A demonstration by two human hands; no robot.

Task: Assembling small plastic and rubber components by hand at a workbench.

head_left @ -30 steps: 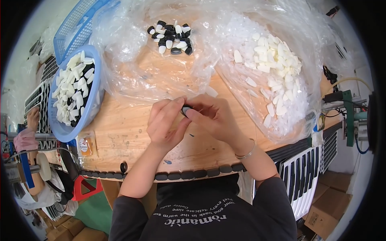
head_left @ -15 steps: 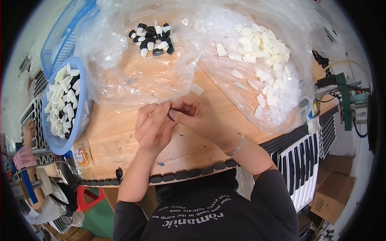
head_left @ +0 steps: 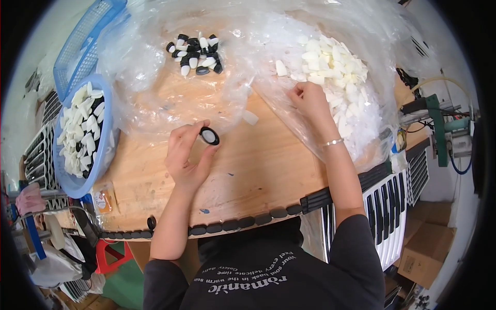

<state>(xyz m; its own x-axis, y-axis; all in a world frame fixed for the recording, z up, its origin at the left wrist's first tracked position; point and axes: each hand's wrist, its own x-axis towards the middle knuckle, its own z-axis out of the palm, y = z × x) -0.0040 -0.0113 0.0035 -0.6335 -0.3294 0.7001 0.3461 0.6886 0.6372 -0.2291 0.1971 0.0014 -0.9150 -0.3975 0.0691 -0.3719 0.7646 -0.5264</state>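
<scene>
Between the thumb and fingers of my left hand [head_left: 187, 154] is a small black oval cap [head_left: 216, 138] with a pale centre, tilted toward me above the wooden table. My right hand [head_left: 314, 106] is over the clear plastic sheet [head_left: 289, 111], beside a heap of white tongue-shaped pieces [head_left: 336, 64]. Its fingertips are pinched together, and whatever may be in them is too small to make out. Farther off, a cluster of black caps with white tongues [head_left: 193, 59] lies on plastic at the table's far side.
A blue basket [head_left: 77, 192] of white and black pieces stands at the left. Black oval caps [head_left: 230, 225] line the table's near edge [head_left: 170, 206]. A machine with a green bracket [head_left: 438, 129] is at the right. At far left shows another person's pink sleeve [head_left: 30, 198].
My hands have come apart. The right has moved out to the white pieces, while the left keeps the black cap, its pale centre now showing.
</scene>
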